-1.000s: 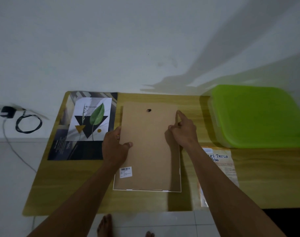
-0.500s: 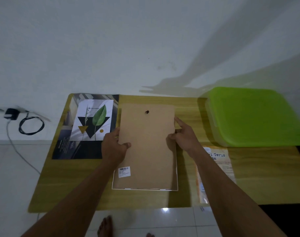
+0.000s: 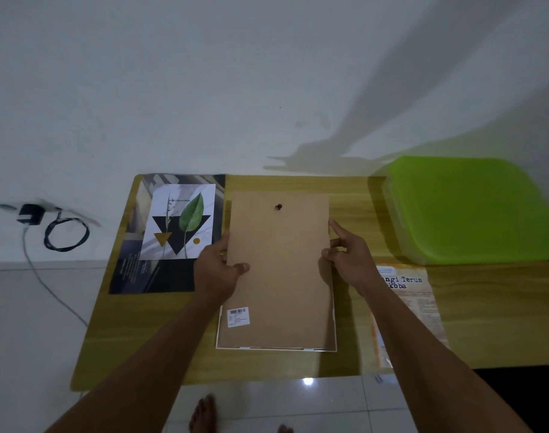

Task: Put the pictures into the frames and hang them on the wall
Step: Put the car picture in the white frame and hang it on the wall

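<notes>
Left hand (image 3: 216, 273) clamped on the left edge of the board (image 3: 279, 276), right hand (image 3: 349, 260) pinching its right edge, near end resting in the frame (image 3: 276, 349) mid-worktop (image 3: 148, 339): I'd raise both sides evenly so the board clears the rim, since the picture (image 3: 181, 226) lies outside at left

Plain brown backing board (image 3: 279, 270); lime-green box lid (image 3: 473, 210); white print (image 3: 179, 223) (green leaf, black triangle)

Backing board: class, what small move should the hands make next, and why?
Probably lift the backing board clear of the white frame: the left hand and right hand grip its side edges, its near end sits inside the frame, and the leaf print lies unframed on the table beside it.
</notes>
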The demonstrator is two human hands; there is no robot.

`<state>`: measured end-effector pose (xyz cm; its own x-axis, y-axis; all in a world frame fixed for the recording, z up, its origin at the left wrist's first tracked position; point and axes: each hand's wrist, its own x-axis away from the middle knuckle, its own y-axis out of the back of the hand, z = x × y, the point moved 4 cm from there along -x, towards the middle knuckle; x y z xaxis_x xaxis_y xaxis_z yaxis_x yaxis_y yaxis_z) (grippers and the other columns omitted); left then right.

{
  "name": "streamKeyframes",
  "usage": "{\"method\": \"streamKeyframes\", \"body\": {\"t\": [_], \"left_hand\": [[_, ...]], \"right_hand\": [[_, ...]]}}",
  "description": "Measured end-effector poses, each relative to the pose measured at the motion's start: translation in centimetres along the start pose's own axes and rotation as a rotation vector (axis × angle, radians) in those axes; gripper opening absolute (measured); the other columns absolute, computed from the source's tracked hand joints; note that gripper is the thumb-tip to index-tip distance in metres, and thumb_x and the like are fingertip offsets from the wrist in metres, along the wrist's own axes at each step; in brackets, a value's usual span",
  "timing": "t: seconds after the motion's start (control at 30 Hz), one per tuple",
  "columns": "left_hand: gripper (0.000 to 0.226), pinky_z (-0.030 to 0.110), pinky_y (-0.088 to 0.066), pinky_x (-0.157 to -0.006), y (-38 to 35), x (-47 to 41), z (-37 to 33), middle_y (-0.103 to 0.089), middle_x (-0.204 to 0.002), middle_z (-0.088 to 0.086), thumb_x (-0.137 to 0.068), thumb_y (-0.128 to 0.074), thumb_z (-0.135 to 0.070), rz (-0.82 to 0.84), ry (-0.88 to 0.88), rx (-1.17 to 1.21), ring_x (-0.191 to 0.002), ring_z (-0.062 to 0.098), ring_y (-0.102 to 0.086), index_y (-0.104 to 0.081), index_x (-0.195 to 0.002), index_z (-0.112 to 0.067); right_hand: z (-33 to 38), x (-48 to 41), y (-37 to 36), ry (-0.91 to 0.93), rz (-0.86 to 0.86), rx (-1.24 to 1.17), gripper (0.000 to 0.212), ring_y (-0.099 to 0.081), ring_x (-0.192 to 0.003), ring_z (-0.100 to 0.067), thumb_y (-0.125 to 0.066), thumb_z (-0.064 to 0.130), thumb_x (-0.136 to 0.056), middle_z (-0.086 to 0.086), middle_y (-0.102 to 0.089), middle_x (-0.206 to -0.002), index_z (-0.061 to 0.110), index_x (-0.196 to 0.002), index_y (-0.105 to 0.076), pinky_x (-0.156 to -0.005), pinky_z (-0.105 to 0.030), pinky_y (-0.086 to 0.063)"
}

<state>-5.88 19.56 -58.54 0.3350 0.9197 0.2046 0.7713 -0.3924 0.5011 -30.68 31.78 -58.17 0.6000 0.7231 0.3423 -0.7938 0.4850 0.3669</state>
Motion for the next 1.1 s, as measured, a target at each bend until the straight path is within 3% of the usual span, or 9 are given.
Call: {"method": "streamKeyframes", "body": {"t": [0.23, 0.37, 0.47, 0.6, 0.8, 0.87, 0.97, 1.1], "left_hand": [[0.084, 0.033, -0.052, -0.084, 0.3, -0.2, 0.1, -0.060, -0.126, 0.010, -0.075, -0.080, -0.006, 0.054, 0.027, 0.083, -0.100, 0.023, -0.061, -0.036, -0.147, -0.010], [0.077, 0.034, -0.055, -0.080, 0.5, -0.1, -0.6, -0.062, -0.108, -0.002, -0.077, -0.077, -0.003, 0.108, 0.017, 0.149, -0.090, 0.018, -0.064, -0.042, -0.144, -0.016], [0.073, 0.035, -0.057, -0.080, 1.0, -0.1, -0.8, -0.066, -0.109, -0.003, -0.078, -0.075, -0.003, 0.169, 0.010, 0.186, -0.092, 0.012, -0.065, -0.046, -0.141, -0.027], [0.076, 0.041, -0.055, -0.088, 1.5, -0.7, -0.9, -0.066, -0.116, 0.001, -0.079, -0.076, -0.005, 0.216, 0.050, 0.173, -0.102, 0.020, -0.065, -0.043, -0.143, -0.028], [0.080, 0.030, -0.054, -0.081, 0.9, -1.4, -0.7, -0.060, -0.117, 0.004, -0.083, -0.073, -0.007, 0.265, 0.071, 0.137, -0.101, 0.020, -0.062, -0.032, -0.149, -0.025], [0.080, 0.032, -0.054, -0.084, 0.8, -1.7, -0.7, -0.060, -0.119, 0.005, -0.083, -0.073, -0.008, 0.266, 0.070, 0.141, -0.102, 0.020, -0.062, -0.032, -0.150, -0.027], [0.079, 0.039, -0.056, -0.087, 1.1, -1.7, -1.4, -0.061, -0.121, 0.005, -0.084, -0.072, -0.008, 0.269, 0.053, 0.159, -0.100, 0.020, -0.063, -0.032, -0.150, -0.027], [0.076, 0.046, -0.056, -0.087, 2.5, -1.8, -3.3, -0.066, -0.113, -0.001, -0.082, -0.073, -0.008, 0.271, 0.001, 0.194, -0.100, 0.021, -0.066, -0.038, -0.146, -0.032]], "right_hand": [[1.2, 0.4, -0.2, 0.028, 0.100, -0.025, 0.065, -0.047, -0.070, -0.007, -0.056, 0.002, -0.096, 0.008, -0.055, -0.066, 0.036, -0.148, -0.034, -0.078, -0.022, -0.042], [1.6, 1.5, -0.2, -0.022, 0.155, -0.086, 0.074, -0.062, -0.082, -0.005, -0.055, 0.002, -0.097, -0.004, -0.073, -0.098, 0.041, -0.152, -0.023, -0.085, -0.022, -0.046], [1.8, 2.3, 0.4, -0.012, 0.115, -0.081, 0.072, -0.061, -0.076, -0.005, -0.055, 0.005, -0.097, -0.006, -0.072, -0.095, 0.040, -0.152, -0.024, -0.078, -0.024, -0.046], [2.0, 3.1, 0.1, -0.009, 0.081, -0.024, 0.072, -0.057, -0.075, -0.004, -0.054, 0.007, -0.098, -0.007, -0.066, -0.106, 0.040, -0.154, -0.020, -0.071, -0.023, -0.043], [1.1, 3.3, -0.5, -0.013, 0.030, -0.026, 0.073, -0.061, -0.101, -0.017, -0.052, 0.004, -0.098, -0.010, -0.062, -0.126, 0.037, -0.154, -0.018, -0.102, -0.037, -0.046], [1.1, 3.5, -0.5, -0.009, -0.008, -0.057, 0.070, -0.060, -0.098, -0.016, -0.053, 0.004, -0.098, -0.008, -0.063, -0.117, 0.036, -0.153, -0.023, -0.097, -0.033, -0.047], [1.3, 3.9, -0.3, -0.017, -0.040, -0.127, 0.058, -0.063, -0.088, -0.013, -0.054, 0.005, -0.098, -0.002, -0.066, -0.099, 0.034, -0.145, -0.033, -0.075, -0.026, -0.048], [2.5, 4.3, 0.6, -0.007, -0.059, -0.176, 0.059, -0.067, -0.090, -0.020, -0.060, 0.005, -0.094, -0.006, -0.071, -0.099, 0.037, -0.139, -0.038, -0.080, -0.033, -0.053]]}}
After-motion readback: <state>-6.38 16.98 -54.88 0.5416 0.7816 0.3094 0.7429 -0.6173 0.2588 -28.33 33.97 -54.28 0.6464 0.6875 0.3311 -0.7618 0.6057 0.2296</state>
